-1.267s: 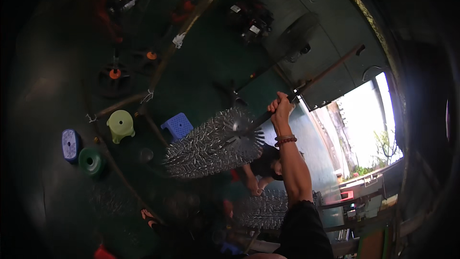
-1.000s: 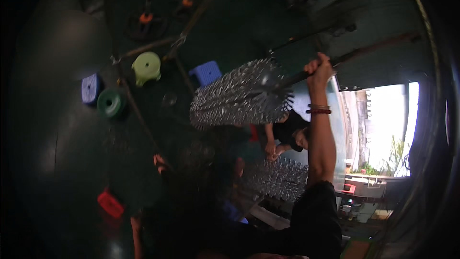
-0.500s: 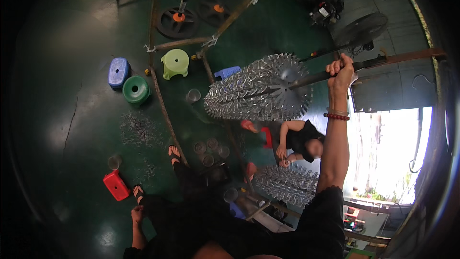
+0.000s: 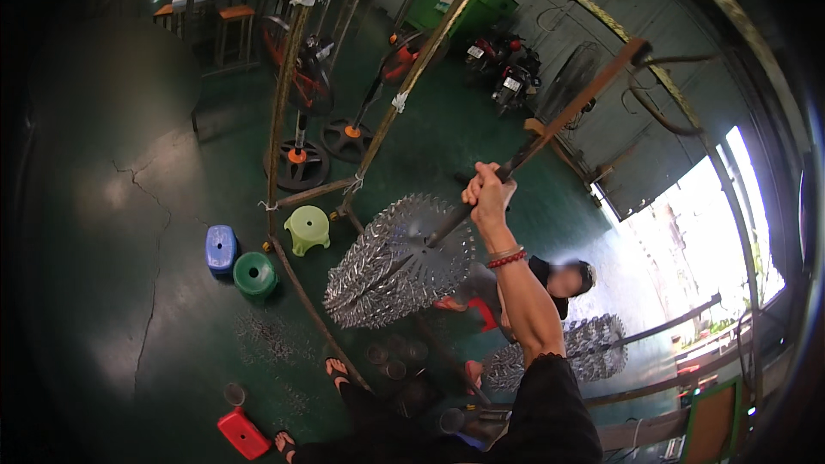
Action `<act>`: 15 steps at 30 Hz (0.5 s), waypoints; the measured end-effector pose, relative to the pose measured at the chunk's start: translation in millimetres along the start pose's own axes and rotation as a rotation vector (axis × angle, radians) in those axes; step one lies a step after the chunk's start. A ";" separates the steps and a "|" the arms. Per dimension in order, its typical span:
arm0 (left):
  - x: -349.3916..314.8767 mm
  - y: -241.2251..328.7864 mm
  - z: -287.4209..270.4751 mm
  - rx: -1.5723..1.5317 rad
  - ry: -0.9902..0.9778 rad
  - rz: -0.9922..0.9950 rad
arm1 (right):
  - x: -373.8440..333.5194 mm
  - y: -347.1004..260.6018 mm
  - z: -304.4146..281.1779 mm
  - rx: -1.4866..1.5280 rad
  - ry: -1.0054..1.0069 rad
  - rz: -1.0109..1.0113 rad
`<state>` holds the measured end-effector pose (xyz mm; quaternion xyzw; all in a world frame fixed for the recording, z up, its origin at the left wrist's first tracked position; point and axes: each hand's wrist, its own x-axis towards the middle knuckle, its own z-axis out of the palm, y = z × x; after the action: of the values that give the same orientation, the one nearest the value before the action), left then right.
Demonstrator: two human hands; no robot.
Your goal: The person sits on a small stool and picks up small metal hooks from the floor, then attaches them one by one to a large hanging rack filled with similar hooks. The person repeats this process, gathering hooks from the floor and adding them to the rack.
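Note:
My right hand [image 4: 491,202] is raised and closed round the dark shaft [image 4: 449,227] of a large cylindrical rack. The rack [image 4: 387,271] is densely covered with small shiny metal pieces and ends in a toothed metal disc at the near side. It hangs tilted, its far end toward the lower left. Beyond my hand, the shaft meets a rusty brown bar [image 4: 589,99] that runs up toward the frame overhead. My left hand is not in view.
A seated person [image 4: 563,279] is beside a second metal-covered rack [image 4: 601,348]. Green [image 4: 256,275], blue [image 4: 220,249], lime [image 4: 308,228] and red [image 4: 243,435] stools stand left. Metal bits [image 4: 271,339] lie scattered on the floor. Rusty frame poles [image 4: 301,288] cross the space.
The view has tilted up and turned. My right hand, still round the shaft, and the rack appear further left and lower. My left hand has left the picture.

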<state>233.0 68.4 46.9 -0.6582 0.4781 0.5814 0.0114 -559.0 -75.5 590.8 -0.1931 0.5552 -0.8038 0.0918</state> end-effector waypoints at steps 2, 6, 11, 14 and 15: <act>2.7 -2.0 -13.1 -0.146 0.040 -0.034 | -20.1 3.1 6.2 0.001 -0.008 0.016; -4.0 -36.4 -30.7 0.688 0.521 0.909 | -68.5 5.2 30.7 -0.010 -0.047 0.073; -9.9 -17.8 -53.3 0.171 0.249 0.357 | -107.4 -0.2 29.1 0.049 -0.061 0.102; 2.8 11.7 -56.3 0.138 0.210 0.281 | -123.5 -9.6 40.0 0.089 -0.099 0.162; 7.1 20.2 -58.1 0.130 0.196 0.270 | -128.4 -12.1 44.4 0.089 -0.102 0.181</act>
<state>262.9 19.9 71.1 -0.6394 0.5975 0.4788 -0.0708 -423.2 -62.6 588.9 -0.1783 0.5288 -0.8052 0.2007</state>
